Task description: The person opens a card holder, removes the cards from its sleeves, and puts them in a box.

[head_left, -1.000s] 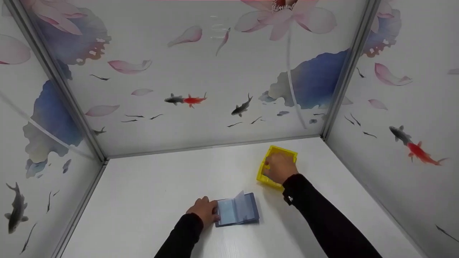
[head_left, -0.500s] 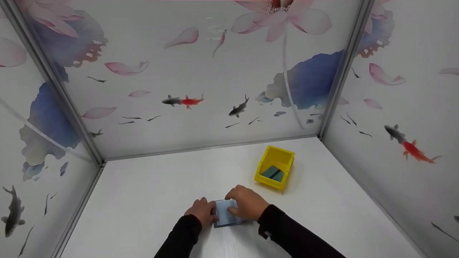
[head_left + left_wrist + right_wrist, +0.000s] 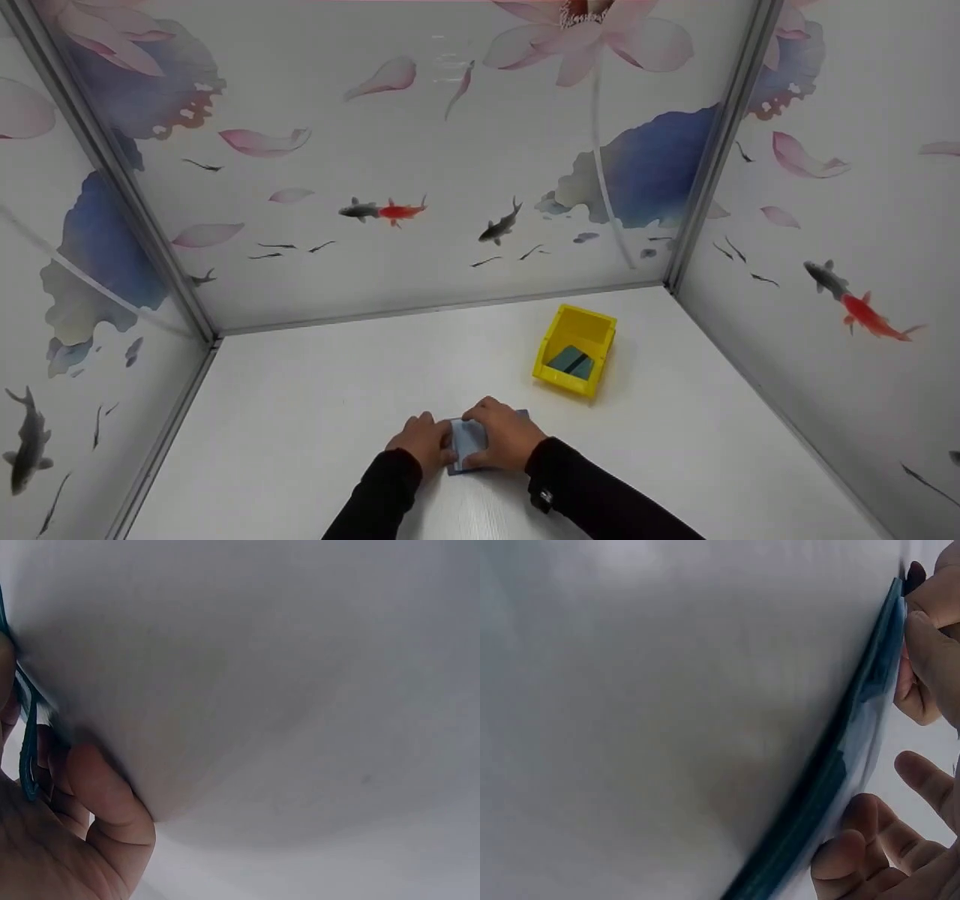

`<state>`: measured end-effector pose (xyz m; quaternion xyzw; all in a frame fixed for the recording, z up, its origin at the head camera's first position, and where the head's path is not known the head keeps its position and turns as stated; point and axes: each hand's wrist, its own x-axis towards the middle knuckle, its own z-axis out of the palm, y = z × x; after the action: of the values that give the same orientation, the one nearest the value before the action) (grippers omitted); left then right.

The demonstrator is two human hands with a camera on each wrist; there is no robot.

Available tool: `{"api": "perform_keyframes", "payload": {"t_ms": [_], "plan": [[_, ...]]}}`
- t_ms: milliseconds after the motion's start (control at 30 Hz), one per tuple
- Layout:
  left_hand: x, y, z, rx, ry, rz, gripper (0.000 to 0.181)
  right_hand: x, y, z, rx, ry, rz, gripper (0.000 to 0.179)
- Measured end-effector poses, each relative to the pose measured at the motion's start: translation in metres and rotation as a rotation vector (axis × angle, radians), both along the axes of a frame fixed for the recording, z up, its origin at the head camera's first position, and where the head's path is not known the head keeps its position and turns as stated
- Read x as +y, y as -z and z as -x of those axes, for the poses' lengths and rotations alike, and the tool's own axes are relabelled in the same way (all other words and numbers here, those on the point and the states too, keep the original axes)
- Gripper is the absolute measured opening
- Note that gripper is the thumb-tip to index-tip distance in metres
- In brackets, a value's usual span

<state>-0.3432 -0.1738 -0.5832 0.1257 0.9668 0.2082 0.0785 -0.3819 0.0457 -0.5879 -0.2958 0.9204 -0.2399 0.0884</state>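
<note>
A small blue card holder with clear plastic sleeves lies spread on the white table, partly covered by both hands. My left hand grips its left edge, thumb on top. My right hand spans the sleeves, with thumb and fingers at their near and far edges. In the right wrist view, the teal-looking cover slants across, and curled fingertips touch the clear sleeve side. Only a thin strip of the card holder shows beside the left fingers. Whether a card sits under the right palm is hidden.
A yellow bin stands at the back right of the white table, with green cards bearing a black stripe inside. White panels printed with fish and lotus enclose the table at the back and both sides.
My right hand has left the yellow bin and come down to the card holder, then moved slightly left over its sleeves. The raised sleeve is now covered. My left hand keeps its grip.
</note>
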Motion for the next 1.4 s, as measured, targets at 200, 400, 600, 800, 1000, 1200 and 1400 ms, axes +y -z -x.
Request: {"api": "perform_keyframes", "payload": {"t_ms": [200, 400, 600, 800, 1000, 1200, 1400], "plan": [[0.002, -0.006, -0.001, -0.025, -0.012, -0.001, 0.027, 0.003, -0.001, 0.002, -0.052, 0.038, 0.010, 0.074], [0.003, -0.005, 0.000, -0.033, -0.030, -0.017, 0.025, 0.010, -0.009, 0.008, -0.095, -0.007, -0.007, 0.089], [0.005, -0.010, -0.002, -0.055, -0.042, -0.012, 0.026, 0.021, -0.016, 0.013, -0.145, -0.033, -0.037, 0.067], [0.006, 0.003, 0.004, -0.037, -0.058, 0.041, 0.031, 0.033, -0.022, 0.013, -0.175, 0.021, 0.021, 0.050], [0.004, 0.029, 0.016, 0.011, -0.068, 0.039, 0.030, 0.038, -0.025, 0.012, -0.067, 0.022, -0.041, 0.036], [0.009, 0.007, 0.006, -0.007, -0.095, 0.056, 0.032, 0.038, -0.024, 0.009, 0.129, -0.025, -0.225, 0.029], [0.008, -0.009, -0.002, -0.003, -0.075, 0.063, 0.046, 0.038, -0.023, 0.002, 0.007, -0.137, -0.192, 0.028]]}}
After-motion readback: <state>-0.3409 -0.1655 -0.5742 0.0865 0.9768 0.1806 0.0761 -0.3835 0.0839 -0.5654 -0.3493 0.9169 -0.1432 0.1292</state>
